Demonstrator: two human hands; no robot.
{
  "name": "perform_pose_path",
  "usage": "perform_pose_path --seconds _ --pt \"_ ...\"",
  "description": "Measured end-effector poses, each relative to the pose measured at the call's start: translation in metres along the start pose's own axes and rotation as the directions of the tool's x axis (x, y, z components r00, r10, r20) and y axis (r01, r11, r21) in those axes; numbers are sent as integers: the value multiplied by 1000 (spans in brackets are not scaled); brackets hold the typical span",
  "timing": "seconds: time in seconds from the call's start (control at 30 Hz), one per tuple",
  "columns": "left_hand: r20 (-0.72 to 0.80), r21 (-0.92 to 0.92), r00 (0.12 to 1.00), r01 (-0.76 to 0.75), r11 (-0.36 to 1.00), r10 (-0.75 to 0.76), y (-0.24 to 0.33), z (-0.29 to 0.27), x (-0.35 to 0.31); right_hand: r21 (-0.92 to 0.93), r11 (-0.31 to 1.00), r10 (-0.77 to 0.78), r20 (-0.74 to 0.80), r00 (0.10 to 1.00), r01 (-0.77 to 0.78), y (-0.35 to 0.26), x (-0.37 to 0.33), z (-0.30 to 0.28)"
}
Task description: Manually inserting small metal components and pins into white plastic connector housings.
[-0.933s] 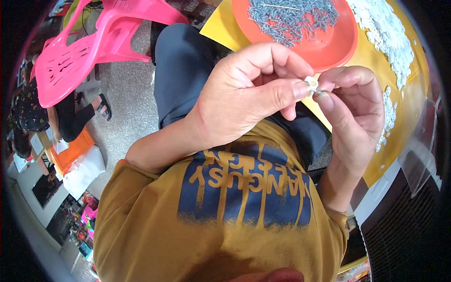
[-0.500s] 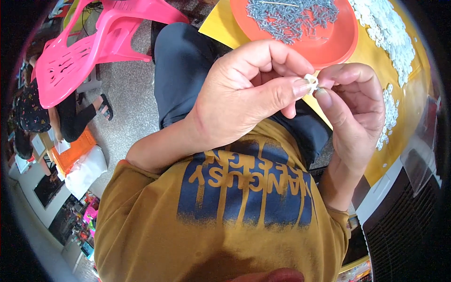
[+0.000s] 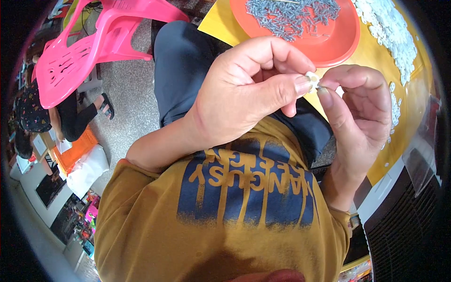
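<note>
While hands point(image 3: 300, 94) stayed joined, orange tray point(image 3: 343, 40) shifted up

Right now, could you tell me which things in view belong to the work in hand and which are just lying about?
In use:
- small white plastic piece, pinched between left hand and right hand
- orange tray of small grey metal pins
- heap of white pieces on the yellow table

Lying about:
- pink plastic chair
- orange box on the floor

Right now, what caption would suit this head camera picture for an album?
Two hands, left hand and right hand, pinch a small white part above an orange plate of grey pins.
</note>
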State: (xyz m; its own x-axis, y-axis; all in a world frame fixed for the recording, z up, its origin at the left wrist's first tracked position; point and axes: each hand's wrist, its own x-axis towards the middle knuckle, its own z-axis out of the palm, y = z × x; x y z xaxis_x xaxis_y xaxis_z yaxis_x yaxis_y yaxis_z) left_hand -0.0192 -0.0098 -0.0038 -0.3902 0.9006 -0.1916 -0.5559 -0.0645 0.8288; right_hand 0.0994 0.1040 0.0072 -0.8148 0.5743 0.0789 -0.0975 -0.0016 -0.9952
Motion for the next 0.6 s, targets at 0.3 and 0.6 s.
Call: perform_pose_path --seconds 0.3,0.6 --pt "-4 14 1000 -7 1000 8 -1 -1 0 -12 1000 -13 17 1000 13 1 1 1" --pt "22 208 994 -109 972 107 0 -1 -5 -394 903 -140 105 985 170 -7 -1 -1"
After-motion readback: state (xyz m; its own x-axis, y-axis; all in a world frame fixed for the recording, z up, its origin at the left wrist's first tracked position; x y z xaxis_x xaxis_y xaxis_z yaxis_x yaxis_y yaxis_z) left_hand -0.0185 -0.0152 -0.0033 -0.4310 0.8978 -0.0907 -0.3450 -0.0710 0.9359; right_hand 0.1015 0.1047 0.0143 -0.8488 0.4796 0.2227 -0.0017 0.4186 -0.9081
